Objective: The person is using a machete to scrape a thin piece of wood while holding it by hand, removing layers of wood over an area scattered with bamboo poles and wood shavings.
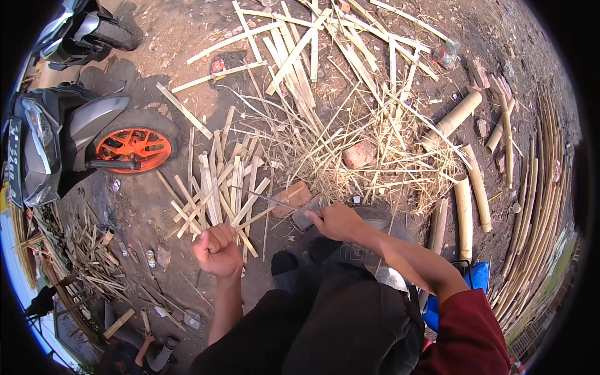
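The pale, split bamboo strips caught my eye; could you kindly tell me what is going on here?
The person's left hand grips a thin, pale bamboo strip, while the right hand holds a slim, grey metal blade pointing leftward. Whether the two touch is hard to tell. Just beyond the left hand lies a loose heap of pale, split bamboo sticks; farther ahead spread straw-coloured shavings, a rough, reddish brick among them.
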`<state>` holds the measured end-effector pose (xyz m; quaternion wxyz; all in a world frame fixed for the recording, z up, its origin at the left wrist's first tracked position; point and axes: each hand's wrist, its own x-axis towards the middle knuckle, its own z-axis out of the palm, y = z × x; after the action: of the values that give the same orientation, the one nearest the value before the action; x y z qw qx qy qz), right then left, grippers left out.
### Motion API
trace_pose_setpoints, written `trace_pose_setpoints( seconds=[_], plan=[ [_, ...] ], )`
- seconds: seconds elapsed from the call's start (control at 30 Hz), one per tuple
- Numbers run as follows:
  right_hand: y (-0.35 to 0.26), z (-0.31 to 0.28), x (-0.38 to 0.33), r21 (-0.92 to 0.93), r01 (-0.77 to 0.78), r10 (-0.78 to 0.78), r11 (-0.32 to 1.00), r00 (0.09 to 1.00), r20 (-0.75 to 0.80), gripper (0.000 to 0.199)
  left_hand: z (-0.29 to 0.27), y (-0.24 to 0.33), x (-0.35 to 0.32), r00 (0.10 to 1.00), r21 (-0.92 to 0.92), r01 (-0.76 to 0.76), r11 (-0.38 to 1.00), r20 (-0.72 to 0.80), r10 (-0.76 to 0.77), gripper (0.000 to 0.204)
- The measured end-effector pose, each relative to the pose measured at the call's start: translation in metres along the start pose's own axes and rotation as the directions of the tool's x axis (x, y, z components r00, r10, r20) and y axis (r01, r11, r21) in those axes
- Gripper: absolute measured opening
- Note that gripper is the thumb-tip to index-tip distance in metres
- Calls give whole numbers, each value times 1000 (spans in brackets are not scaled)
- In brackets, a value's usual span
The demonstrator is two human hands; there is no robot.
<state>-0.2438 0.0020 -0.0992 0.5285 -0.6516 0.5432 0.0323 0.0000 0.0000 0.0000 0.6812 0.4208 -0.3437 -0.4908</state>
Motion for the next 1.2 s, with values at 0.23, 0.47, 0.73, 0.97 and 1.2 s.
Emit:
trace_pose_setpoints(
  seconds=[0.23, 0.47, 0.73, 0.97, 1.2],
  plan=[
    [86, 35, -12, -38, -265, 262, 963, 962, -77, 67, 3, 10, -3, 994, 60, 35, 998, 100, -41, 44],
    [46, 30, -37, 101, -161, 161, 982, 987, 10, 65, -2, 2, -3, 998, 2, 55, 998, -22, -55, 45],
    [41, 16, -36, 74, -164, 162, 984, 986, 24, 68, 13, 3, -7, 989, 114, 27, 993, 138, -43, 46],
    [61, 28, -33, -43, -197, 197, 980, 980, 18, 67, 5, 9, -14, 993, 56, 29, 998, 111, -35, 44],
    [97, 6, -34, -154, -343, 354, 927, 934, 52, 67, 14, 0, 1, 982, 62, -18, 998, 189, 7, 44]
  ],
)
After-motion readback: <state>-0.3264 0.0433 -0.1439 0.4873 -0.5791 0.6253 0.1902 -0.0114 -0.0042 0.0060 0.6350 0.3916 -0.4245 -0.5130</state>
